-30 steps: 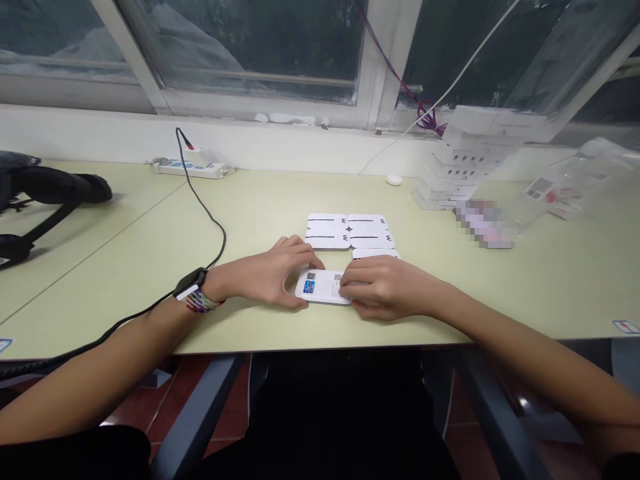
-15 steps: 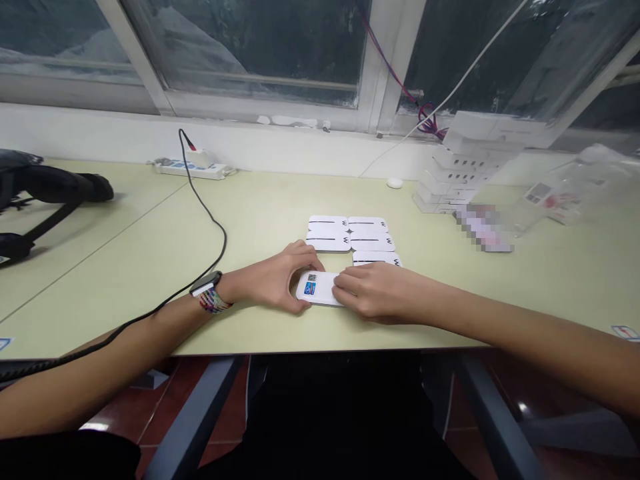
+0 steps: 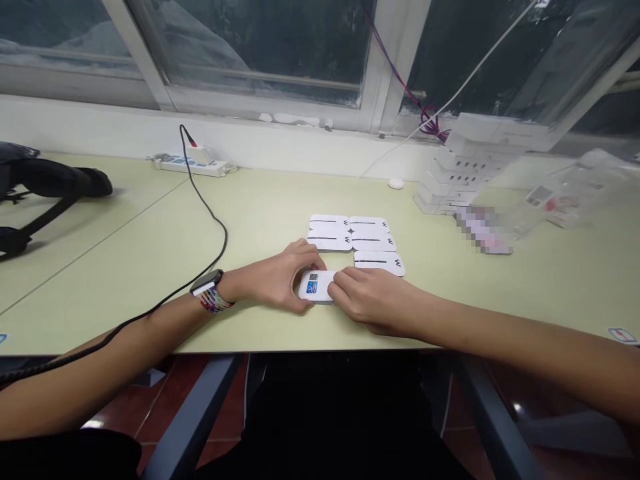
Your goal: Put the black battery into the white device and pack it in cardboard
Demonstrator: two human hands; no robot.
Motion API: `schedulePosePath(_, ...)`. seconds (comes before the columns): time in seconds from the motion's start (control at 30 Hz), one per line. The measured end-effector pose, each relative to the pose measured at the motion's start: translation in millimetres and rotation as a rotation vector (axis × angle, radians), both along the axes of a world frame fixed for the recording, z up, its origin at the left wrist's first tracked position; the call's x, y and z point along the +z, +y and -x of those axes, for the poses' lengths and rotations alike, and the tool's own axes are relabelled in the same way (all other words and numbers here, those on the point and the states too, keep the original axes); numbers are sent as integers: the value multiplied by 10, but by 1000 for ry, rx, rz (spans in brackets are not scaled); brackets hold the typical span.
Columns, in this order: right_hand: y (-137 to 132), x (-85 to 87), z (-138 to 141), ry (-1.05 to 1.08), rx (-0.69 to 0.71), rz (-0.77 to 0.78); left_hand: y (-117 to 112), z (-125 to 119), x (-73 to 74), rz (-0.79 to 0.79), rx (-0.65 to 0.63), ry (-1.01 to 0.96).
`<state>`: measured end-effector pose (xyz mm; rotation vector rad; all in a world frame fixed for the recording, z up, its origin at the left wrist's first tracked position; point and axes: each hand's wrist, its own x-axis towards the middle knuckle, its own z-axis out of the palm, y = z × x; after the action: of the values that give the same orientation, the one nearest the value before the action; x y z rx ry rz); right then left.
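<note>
A white, round-cornered flat card or stack of cards lies near the table's front edge, with a QR code and a blue sticker on top. Curled round its left end is my left hand, thumb at the near side and fingers at the far side. My right hand covers its right end, fingers bent and pressed together on it; that end is hidden. Just beyond are several similar white cards laid edge to edge, each with a black line and a "W". The nearest one sits right behind my right hand.
A black cable runs from a power strip across the table and over my left forearm. White boxes are stacked at the back right, beside a clear plastic bag. A black device stands far left.
My right hand has slid slightly left and nearer along the white piece, uncovering more of the nearest "W" card. My left hand stays at its left end.
</note>
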<state>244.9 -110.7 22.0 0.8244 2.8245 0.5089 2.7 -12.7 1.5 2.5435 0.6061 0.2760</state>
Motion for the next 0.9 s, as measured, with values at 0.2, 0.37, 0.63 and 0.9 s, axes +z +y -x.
schedulePosePath(0.2, 6, 83, -51, 37, -22, 101, 6, 3, 17, -24, -8, 18)
schedulePosePath(0.37, 104, 81, -244, 256, -67, 264, 29, 17, 7, -11, -18, 8)
schedulePosePath(0.63, 206, 15, -219, 193, -79, 209, 13, 1, 28, 23, -16, 24)
schedulePosePath(0.9, 287, 35, -273, 397, -89, 127, 35, 17, -14, 31, -11, 10)
